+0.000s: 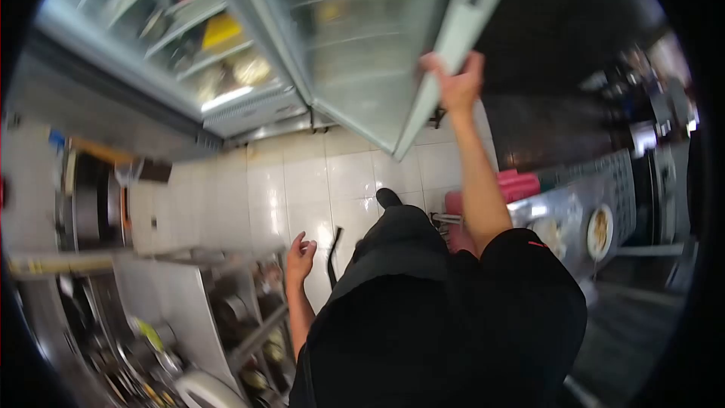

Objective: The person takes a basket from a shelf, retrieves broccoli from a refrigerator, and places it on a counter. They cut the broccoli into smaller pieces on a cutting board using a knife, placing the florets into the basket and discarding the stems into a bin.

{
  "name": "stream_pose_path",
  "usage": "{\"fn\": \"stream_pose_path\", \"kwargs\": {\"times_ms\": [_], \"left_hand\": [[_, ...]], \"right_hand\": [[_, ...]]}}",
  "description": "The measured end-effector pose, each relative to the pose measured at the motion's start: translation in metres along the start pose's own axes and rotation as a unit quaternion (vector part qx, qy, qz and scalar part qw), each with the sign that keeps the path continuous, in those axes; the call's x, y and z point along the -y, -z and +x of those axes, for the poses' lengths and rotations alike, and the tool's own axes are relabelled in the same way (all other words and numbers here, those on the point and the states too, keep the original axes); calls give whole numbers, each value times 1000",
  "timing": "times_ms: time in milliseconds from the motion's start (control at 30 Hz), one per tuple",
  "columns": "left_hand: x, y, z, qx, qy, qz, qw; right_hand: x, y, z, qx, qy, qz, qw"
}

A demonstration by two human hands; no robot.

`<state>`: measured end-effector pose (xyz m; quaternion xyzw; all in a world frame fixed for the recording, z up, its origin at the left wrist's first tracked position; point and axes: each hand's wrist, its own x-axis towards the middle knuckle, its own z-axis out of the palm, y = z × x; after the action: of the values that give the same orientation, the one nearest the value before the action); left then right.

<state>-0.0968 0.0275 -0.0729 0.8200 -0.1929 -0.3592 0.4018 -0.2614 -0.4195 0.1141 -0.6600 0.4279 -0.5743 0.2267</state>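
Note:
My right hand [456,85] is closed around the outer edge of a glass refrigerator door [447,60], which stands swung open. To the left of the door is the lit refrigerator [291,98], its wire shelves holding food, among it a yellow item [221,31]. Motion smears the things on the shelves. Low on my left side, my left hand [301,257] hangs in the air with its fingers apart and nothing in them. It is nearest to a steel shelf unit [204,287].
Pale floor tiles [298,174] lie underfoot. On the right, a steel counter [563,204] carries a white plate of food [600,233], with pink containers [517,183] beside it. Pans and utensils [143,370] fill the lower left.

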Motion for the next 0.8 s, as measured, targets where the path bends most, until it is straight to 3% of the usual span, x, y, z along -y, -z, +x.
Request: {"fn": "stream_pose_path", "kwargs": {"times_ms": [33,67,133,167,233,333,400,433,500,633,667,800], "left_hand": [[-13,3,3,32,-23,1,999],[-23,5,6,62,-41,2,997],[-40,3,11,102,-72,3,992],[-51,-5,23,106,-94,5,990],[-66,-14,28,89,-163,-1,983],[-80,-22,30,37,-207,-49,976],[-68,-26,39,-16,-194,-95,976],[-100,-28,26,-104,-143,-204,963],[-89,-8,41,-196,-112,-205,952],[-159,10,65,-339,0,-157,928],[-144,16,75,-366,-8,-136,920],[-120,27,116,-492,50,-39,868]], "right_hand": [[8,10,-26,56,-11,109,992],[-1,10,-49,106,42,173,978],[14,28,-83,233,45,237,942],[8,20,-87,277,-35,342,897],[-14,11,-101,329,-160,376,851],[-45,-16,-116,323,-234,244,884],[-71,-41,-124,345,-295,198,869],[-87,-57,-126,371,-354,204,834],[-120,-93,-126,395,-415,186,798],[-213,-211,-117,391,-507,168,750],[-239,-248,-108,398,-518,173,737],[-320,-391,-72,255,-655,236,671]]}}
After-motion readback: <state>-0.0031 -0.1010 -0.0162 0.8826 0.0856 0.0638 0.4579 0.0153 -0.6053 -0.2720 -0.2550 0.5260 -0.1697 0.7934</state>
